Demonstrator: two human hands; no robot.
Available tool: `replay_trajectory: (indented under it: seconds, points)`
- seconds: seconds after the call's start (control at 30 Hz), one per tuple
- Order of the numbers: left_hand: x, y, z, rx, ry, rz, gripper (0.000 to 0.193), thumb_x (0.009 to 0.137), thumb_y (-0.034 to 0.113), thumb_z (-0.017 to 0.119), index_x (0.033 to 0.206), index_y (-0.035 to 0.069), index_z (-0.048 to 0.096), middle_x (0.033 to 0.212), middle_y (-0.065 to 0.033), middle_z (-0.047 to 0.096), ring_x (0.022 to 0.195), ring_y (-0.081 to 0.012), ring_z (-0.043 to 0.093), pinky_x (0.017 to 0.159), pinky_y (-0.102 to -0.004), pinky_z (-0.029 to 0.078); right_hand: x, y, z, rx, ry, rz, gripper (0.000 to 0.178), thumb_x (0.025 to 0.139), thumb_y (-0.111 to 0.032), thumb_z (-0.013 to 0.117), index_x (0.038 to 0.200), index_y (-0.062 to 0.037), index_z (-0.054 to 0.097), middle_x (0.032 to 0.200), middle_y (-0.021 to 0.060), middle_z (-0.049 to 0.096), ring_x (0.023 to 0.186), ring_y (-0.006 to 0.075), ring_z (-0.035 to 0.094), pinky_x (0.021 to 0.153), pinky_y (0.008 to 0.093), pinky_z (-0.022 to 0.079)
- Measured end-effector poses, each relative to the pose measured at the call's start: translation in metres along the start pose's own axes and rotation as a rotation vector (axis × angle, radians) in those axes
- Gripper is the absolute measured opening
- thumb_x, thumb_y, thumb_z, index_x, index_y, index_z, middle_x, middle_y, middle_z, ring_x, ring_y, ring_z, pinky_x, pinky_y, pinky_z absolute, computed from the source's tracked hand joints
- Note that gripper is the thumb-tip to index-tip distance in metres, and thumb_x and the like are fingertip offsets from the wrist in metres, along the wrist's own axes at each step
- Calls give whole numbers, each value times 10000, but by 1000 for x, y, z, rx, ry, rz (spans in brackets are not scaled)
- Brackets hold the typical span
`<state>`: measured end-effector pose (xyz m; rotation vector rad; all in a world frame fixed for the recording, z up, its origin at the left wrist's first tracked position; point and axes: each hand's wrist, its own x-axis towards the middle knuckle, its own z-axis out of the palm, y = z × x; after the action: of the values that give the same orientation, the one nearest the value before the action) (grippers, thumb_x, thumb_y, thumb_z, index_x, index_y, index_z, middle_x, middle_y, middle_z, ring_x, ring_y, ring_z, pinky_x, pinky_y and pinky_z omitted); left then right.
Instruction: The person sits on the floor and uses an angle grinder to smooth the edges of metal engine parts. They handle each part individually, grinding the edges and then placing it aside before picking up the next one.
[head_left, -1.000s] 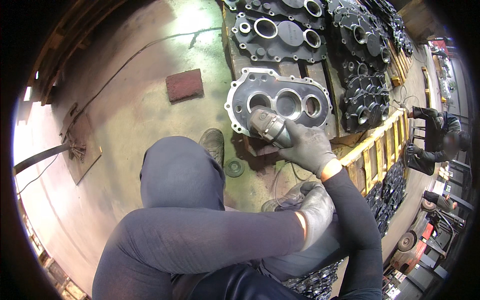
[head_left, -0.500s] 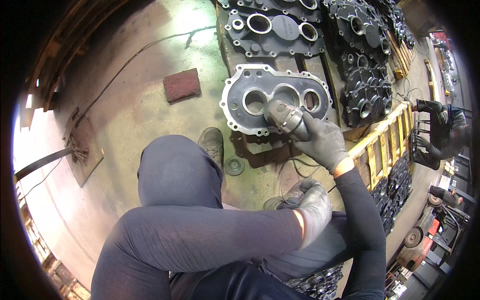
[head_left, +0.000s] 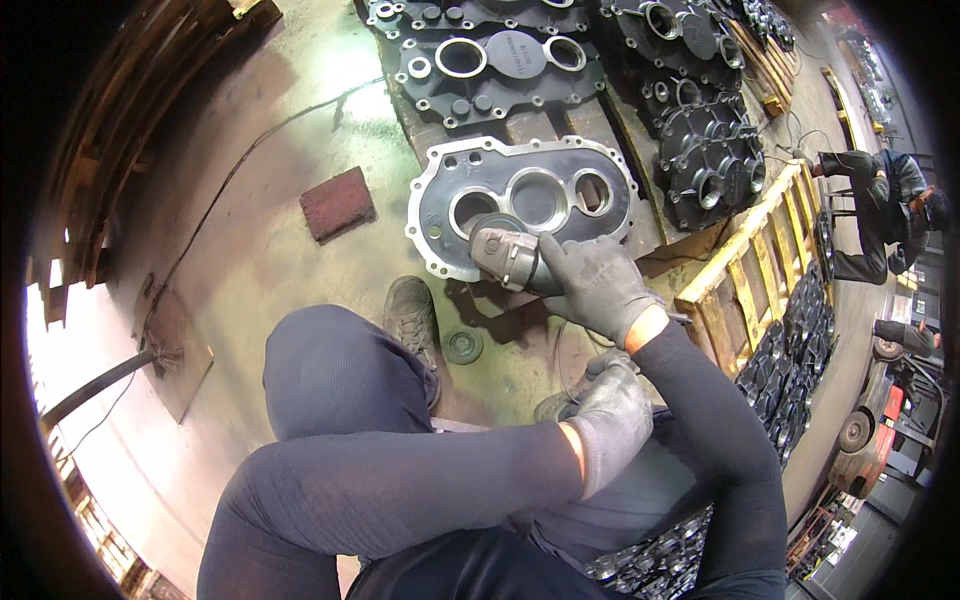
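Note:
My right hand point(head_left: 600, 288), in a grey glove, is wrapped round the body of an angle grinder point(head_left: 508, 255). The grinder's head is over the near edge of a dark cast housing cover point(head_left: 440, 198), partly hiding its left round opening. This cover has a bright machined rim and lies flat on a wooden pallet. Lower down, my gloved left hand point(head_left: 612, 415) is closed near my knee, my left forearm reaching across my lap. A thin cable point(head_left: 559, 365) loops into its curled fingers; the exact grip is partly hidden.
More black castings point(head_left: 515, 85) lie beyond the cover, with others stacked point(head_left: 708, 165) to the right. A wooden crate point(head_left: 750, 285) stands at right. A reddish block point(head_left: 338, 204) and a round disc point(head_left: 463, 346) lie on the floor. Another person point(head_left: 885, 210) is at far right.
The grinder and my right hand have moved left and slightly down across the cover, uncovering its middle recess. The whole view has shifted a little. My left hand stays closed near my knee.

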<state>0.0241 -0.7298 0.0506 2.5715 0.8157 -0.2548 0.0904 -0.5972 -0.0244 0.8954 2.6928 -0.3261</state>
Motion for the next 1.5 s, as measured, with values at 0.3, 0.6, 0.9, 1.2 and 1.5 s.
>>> replay_trajectory:
  seconds: [0.3,0.6,0.9,1.2,1.5]
  points:
    - [10,-3,-13,-76,-189,50,296,926,172,739,1198,152,853,1057,-65,822,964,-296,752,824,-591,498,-23,41,16,12,131,70,824,780,-341,891,1471,-36,562,1033,150,768,952,361,764,866,494,583]
    - [17,-5,-17,-115,-189,54,304,969,211,699,1220,137,852,1124,-88,830,1026,-308,768,850,-609,524,-38,56,21,-16,109,134,866,755,-386,917,1475,-47,576,1054,154,767,976,364,762,876,491,582]
    - [28,-5,-12,-83,-211,106,308,942,198,698,1195,127,860,1115,-106,830,1039,-336,766,839,-608,532,-56,83,19,-3,107,168,856,750,-379,933,1463,-74,571,1082,166,768,1003,367,758,866,485,586]
    - [37,-12,-17,-33,-179,106,218,988,221,709,1132,161,862,1048,-23,812,1017,-242,766,851,-439,526,-60,117,26,48,94,320,847,745,-344,919,1481,-102,575,1094,162,777,1008,376,763,900,489,571]
    - [52,-17,-24,-18,-209,114,215,983,224,711,1125,165,862,1030,-21,807,999,-232,762,823,-432,513,-63,123,31,88,133,349,853,755,-341,902,1510,-111,580,1137,150,779,1044,350,762,900,471,561]
